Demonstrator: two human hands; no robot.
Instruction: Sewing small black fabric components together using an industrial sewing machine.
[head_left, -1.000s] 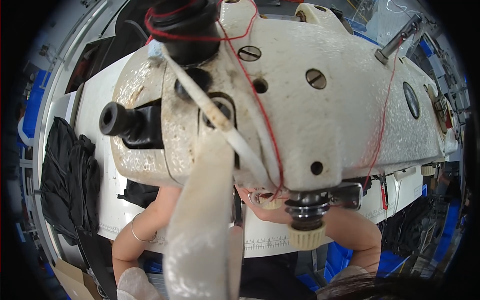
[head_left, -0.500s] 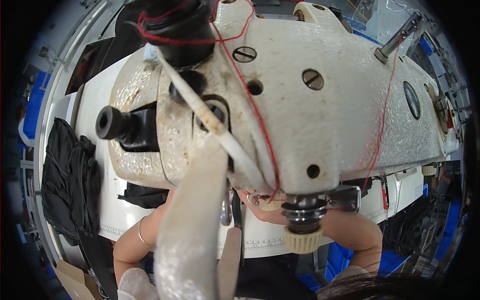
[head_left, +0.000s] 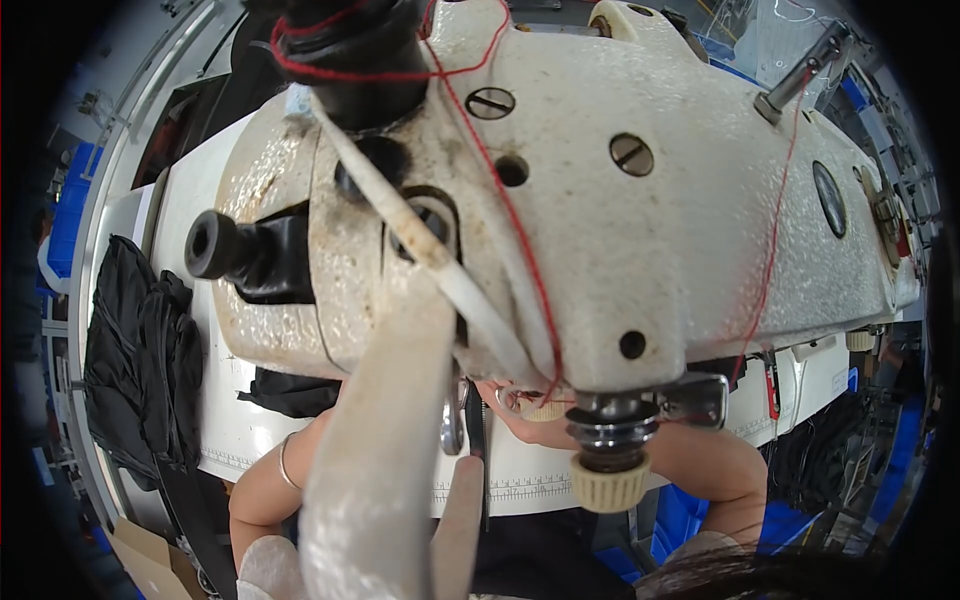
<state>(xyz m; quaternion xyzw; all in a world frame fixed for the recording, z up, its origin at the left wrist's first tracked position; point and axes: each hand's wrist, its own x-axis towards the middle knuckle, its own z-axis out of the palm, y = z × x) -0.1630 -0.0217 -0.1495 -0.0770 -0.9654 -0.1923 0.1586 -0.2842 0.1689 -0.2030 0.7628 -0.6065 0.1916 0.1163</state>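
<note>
A white sewing machine head (head_left: pixel 570 250) fills the view and hides most of both hands. My left hand (head_left: pixel 338 392) is behind it and the pale lever (head_left: pixel 385 430); mainly the braceleted forearm shows. Part of my right hand (head_left: pixel 530 425), with a ring, appears under the head beside the metal presser part (head_left: pixel 453 425). Its fingertips are hidden. Between the hands a narrow black strip (head_left: pixel 477 425), apparently zipper tape, runs toward the table's near edge. Dark fabric (head_left: pixel 290 392) lies near my left hand. Red thread (head_left: pixel 515 225) crosses the head toward the tension knob (head_left: pixel 610 482).
Black cloth (head_left: pixel 140 350) is heaped at the left of the white table (head_left: pixel 230 430), whose front edge carries a ruler scale. A cardboard box (head_left: pixel 150 560) stands low at the left. Blue bins (head_left: pixel 685 525) are below the table at the right. A red-handled tool (head_left: pixel 772 385) hangs or lies beyond my right arm.
The view has shifted very slightly against the machine head. Both forearms stay almost where they were, and the black strip looks unchanged.
</note>
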